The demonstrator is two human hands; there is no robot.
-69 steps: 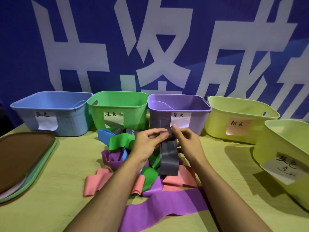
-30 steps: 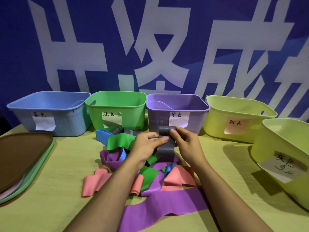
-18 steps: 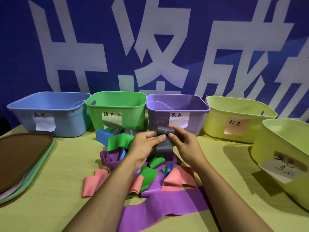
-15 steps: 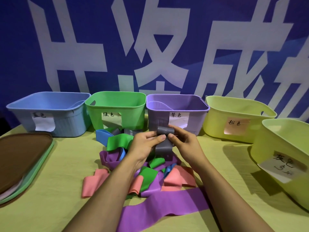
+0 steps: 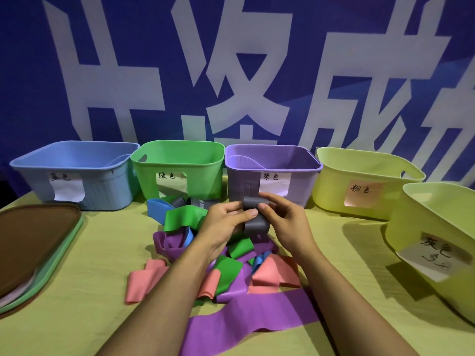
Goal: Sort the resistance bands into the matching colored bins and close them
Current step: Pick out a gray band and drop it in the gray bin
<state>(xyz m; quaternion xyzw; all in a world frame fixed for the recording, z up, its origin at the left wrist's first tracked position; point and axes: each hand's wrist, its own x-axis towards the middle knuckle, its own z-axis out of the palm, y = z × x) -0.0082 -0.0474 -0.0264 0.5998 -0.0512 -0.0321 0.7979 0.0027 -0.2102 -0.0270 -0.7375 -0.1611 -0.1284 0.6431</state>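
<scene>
Both hands hold a grey resistance band (image 5: 254,222), folded into a short bundle, above a pile of bands. My left hand (image 5: 226,222) pinches its left side and my right hand (image 5: 285,219) pinches its right side. Below lie green (image 5: 183,217), blue (image 5: 156,208), pink (image 5: 275,273) and purple (image 5: 246,327) bands, and another grey band (image 5: 190,201) behind. Five open bins stand in an arc: blue (image 5: 102,186), green (image 5: 177,158), purple (image 5: 303,165), a yellow-green bin with a pink label (image 5: 331,186), and a yellow-green bin with a grey label (image 5: 416,227).
A stack of lids (image 5: 36,240), brown on top with a green one under it, lies at the left edge of the yellow-green tablecloth (image 5: 90,291). A blue banner with large white characters hangs right behind the bins.
The grey band hung long from both hands before; it is now folded up into a short bundle between them. The hands stayed in about the same place.
</scene>
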